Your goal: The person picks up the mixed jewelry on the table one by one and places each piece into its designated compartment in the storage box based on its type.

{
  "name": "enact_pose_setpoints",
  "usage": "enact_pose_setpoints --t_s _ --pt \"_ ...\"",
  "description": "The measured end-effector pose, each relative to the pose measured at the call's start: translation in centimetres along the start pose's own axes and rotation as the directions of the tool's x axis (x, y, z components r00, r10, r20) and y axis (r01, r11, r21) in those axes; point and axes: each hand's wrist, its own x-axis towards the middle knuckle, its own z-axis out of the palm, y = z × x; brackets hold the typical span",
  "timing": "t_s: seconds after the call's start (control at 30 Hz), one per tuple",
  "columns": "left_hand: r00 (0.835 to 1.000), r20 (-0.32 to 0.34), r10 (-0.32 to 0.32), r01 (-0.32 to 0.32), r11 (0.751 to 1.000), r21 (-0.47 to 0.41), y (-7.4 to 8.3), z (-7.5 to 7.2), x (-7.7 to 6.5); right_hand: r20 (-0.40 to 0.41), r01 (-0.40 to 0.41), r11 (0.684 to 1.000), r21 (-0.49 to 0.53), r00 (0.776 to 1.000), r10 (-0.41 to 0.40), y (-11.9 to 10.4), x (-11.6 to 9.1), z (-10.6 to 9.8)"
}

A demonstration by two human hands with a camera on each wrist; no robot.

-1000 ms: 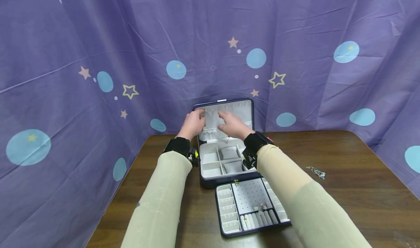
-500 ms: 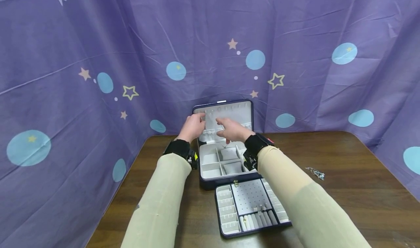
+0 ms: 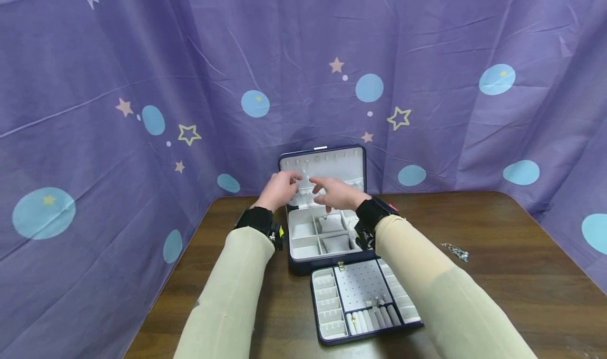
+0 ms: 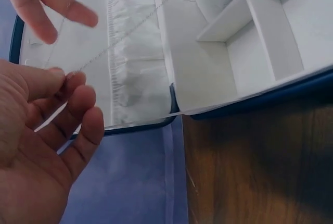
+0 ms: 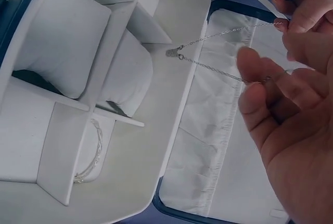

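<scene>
My left hand [image 3: 277, 188] pinches a thin silver chain necklace [image 4: 114, 44] between thumb and index finger, its other fingers loosely curled. Opposite it, my right hand [image 3: 340, 192] holds the same necklace; in the right wrist view the chain runs across its curled fingers [image 5: 254, 98]. Between the hands the chain falls in a V to a small silver pendant [image 5: 172, 52]. Both hands are in front of the raised lid [image 3: 339, 164] of a navy jewelry box [image 3: 303, 264], whose lining is white. A row of small hooks lines the lid's upper part, above a gathered pocket [image 5: 195, 151].
Cushions [image 3: 336, 242] and a silver bracelet [image 5: 96, 153] lie in the box's compartments. A divided jewelry tray [image 3: 362, 282] with ring rolls and a few small pieces sits in front. More silver jewelry [image 3: 456, 252] rests on the wooden table [image 3: 517, 264]. A purple curtain [image 3: 441, 74] hangs behind.
Both hands have come down a little in front of the lid, uncovering its hooks. My left fingertips have moved slightly right, toward the right hand. Box, tray and loose jewelry have stayed put.
</scene>
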Motion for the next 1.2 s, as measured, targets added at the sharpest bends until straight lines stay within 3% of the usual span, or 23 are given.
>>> enact_pose_setpoints --t_s 0.2,0.43,0.63,0.8,1.0,1.2 --pt "1.000 -0.023 0.021 -0.024 0.993 -0.112 -0.1 0.4 -0.5 -0.036 0.026 0.999 -0.029 0.999 -0.027 0.2 0.0 0.4" --pt "0.998 -0.055 0.024 -0.033 0.984 -0.172 0.1 0.9 -0.8 -0.030 0.030 0.997 -0.065 0.999 -0.032 0.6 -0.1 1.0" --pt "0.999 -0.033 -0.018 0.006 0.945 -0.326 0.4 1.1 -1.2 -0.052 0.028 0.996 -0.090 0.998 -0.033 0.9 0.0 1.5" --pt "0.999 -0.005 -0.045 0.040 0.920 -0.389 0.2 1.5 -1.5 -0.058 0.049 0.995 -0.092 0.997 -0.055 1.2 0.1 1.9" --pt "0.999 0.031 -0.019 0.030 0.909 -0.417 -0.1 2.1 -1.5 -0.062 0.054 0.995 -0.087 0.996 -0.059 1.3 -0.1 2.3" --pt "0.998 0.043 0.041 -0.022 0.925 -0.379 -0.1 2.2 -1.9 -0.063 0.046 0.994 -0.100 0.997 -0.052 1.4 0.0 2.7"
